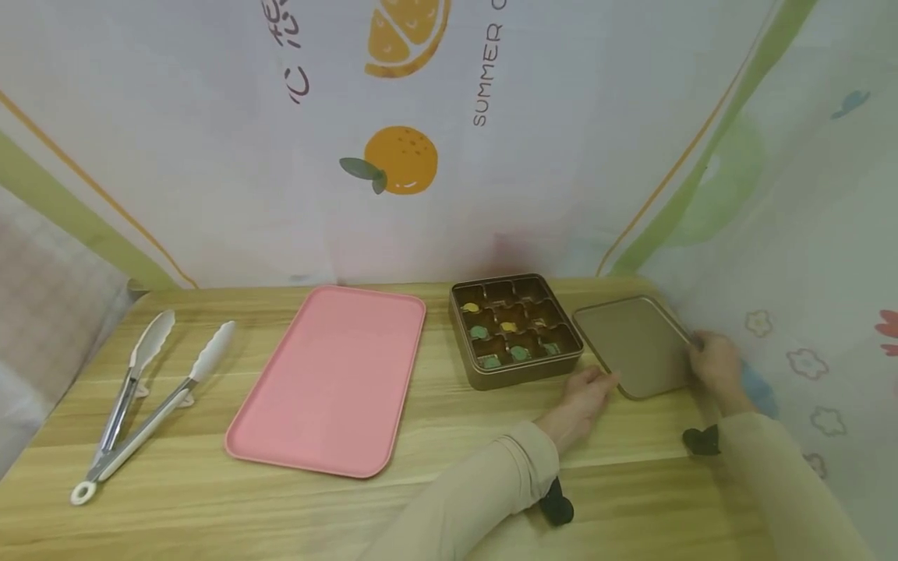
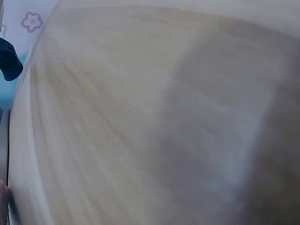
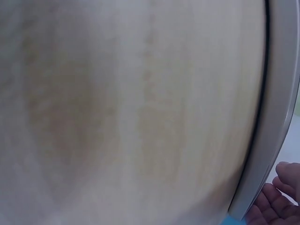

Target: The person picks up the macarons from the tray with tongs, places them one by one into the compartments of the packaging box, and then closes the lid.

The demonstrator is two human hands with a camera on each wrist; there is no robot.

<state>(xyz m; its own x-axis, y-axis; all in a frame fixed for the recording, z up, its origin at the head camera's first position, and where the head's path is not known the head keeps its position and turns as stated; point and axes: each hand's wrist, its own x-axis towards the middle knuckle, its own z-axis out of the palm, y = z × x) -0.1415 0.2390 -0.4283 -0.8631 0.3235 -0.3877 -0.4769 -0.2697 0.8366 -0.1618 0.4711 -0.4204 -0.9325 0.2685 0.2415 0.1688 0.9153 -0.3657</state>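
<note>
A flat bronze-coloured tin lid (image 1: 634,347) lies on the right of the table. My left hand (image 1: 578,405) holds its near left edge with the fingertips. At its right edge, my right hand (image 1: 717,370) grips the rim. The right wrist view shows the lid's side wall (image 3: 276,103) close to the tabletop, with curled fingers (image 3: 269,206) at its corner. Left of the lid stands the matching square tin (image 1: 477,376), open, with a divided insert. Small green and yellow pieces sit in several compartments. In the left wrist view the hand is mostly hidden.
A pink tray (image 1: 330,382) lies mid-table. Metal tongs with white tips (image 1: 133,421) lie spread at the far left. A printed curtain (image 1: 281,210) hangs behind the table, and another flowered sheet (image 1: 828,351) hangs along the right side.
</note>
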